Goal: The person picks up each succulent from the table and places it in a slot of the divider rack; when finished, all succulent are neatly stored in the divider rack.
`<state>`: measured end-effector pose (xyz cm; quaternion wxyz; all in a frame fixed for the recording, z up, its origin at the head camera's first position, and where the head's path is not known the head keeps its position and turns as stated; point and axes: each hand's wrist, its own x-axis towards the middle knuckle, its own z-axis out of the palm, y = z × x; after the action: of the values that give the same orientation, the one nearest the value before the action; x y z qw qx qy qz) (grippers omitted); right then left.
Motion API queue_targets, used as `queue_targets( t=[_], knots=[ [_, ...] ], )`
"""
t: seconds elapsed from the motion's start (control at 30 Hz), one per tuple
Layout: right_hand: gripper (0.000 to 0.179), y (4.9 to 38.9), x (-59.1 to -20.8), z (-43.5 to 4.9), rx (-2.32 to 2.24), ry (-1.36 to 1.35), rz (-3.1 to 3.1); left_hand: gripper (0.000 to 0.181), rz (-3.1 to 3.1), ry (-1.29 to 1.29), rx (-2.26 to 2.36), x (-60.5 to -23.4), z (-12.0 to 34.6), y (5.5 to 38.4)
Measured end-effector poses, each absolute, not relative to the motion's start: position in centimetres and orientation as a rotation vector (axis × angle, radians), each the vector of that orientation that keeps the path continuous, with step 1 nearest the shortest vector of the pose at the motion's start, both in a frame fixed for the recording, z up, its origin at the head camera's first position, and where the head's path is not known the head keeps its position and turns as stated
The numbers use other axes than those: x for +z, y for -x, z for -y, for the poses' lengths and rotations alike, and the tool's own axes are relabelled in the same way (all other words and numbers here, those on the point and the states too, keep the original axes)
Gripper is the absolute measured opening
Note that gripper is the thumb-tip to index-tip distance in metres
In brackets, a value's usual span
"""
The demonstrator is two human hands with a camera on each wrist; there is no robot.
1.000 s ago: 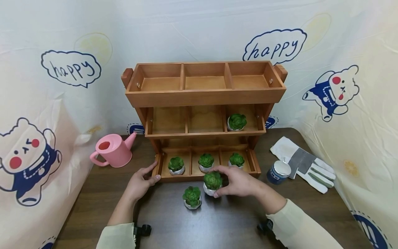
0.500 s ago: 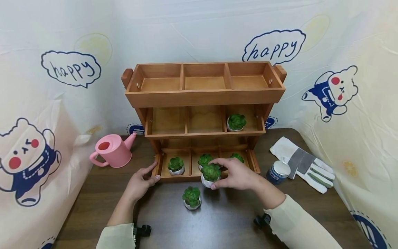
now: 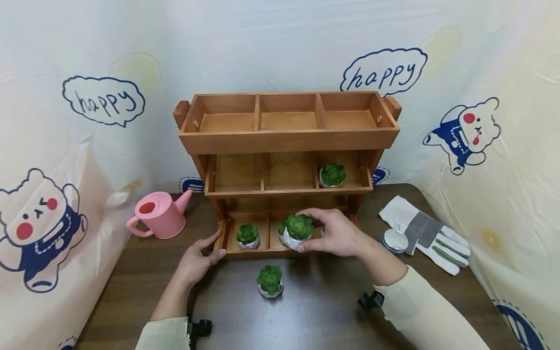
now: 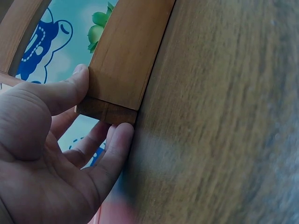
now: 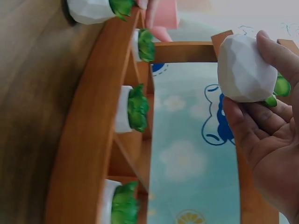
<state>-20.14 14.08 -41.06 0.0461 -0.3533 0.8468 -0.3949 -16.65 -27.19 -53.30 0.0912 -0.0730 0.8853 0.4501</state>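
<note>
My right hand (image 3: pixel 334 233) pinches a potted succulent (image 3: pixel 299 227) with a white faceted pot, raised in front of the lower tier of a wooden shelf (image 3: pixel 288 141). In the right wrist view, thumb and fingers hold the white pot (image 5: pixel 245 67) clear of the tray. My left hand (image 3: pixel 200 257) grips the front left corner of the lowest tray (image 4: pixel 126 60), thumb and fingers on either side of its end. Another succulent (image 3: pixel 248 234) stands in the lower left compartment. The lower middle succulent (image 5: pixel 131 108) and lower right succulent (image 5: pixel 119 203) are mostly hidden in the head view.
One succulent (image 3: pixel 270 279) stands on the table before the shelf; another succulent (image 3: pixel 332 175) sits in the middle tier's right compartment. A pink watering can (image 3: pixel 159 214) is at the left. Right of the shelf are a lidded jar (image 3: pixel 395 240) and gloves (image 3: pixel 424 231).
My right hand has lifted the succulent from close over the table to in front of the lower tray's middle compartment. The left hand keeps its grip on the tray corner.
</note>
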Motion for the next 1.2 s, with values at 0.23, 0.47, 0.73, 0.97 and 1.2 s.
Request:
queue_targets(
  t=[0.23,0.47,0.73,0.97,1.2],
  knots=[
    [0.066,20.9,-39.4,-14.1,-1.227,1.122,-2.592,0.071,-2.634,0.218,1.342,-53.2,27.2,16.6],
    [0.068,21.7,-37.9,-13.8,-1.236,1.131,-2.627,0.071,-2.627,0.227,1.343,-53.2,27.2,16.5],
    [0.068,22.4,-36.9,-13.5,-1.250,1.096,-2.636,0.071,-2.611,0.235,1.362,-53.3,27.2,16.5],
    [0.067,22.8,-36.1,-13.2,-1.260,1.069,-2.660,0.070,-2.615,0.234,1.366,-53.2,27.2,16.5],
    [0.068,23.3,-35.3,-12.7,-1.280,1.055,-2.673,0.070,-2.616,0.230,1.366,-53.1,27.1,16.5]
  ],
)
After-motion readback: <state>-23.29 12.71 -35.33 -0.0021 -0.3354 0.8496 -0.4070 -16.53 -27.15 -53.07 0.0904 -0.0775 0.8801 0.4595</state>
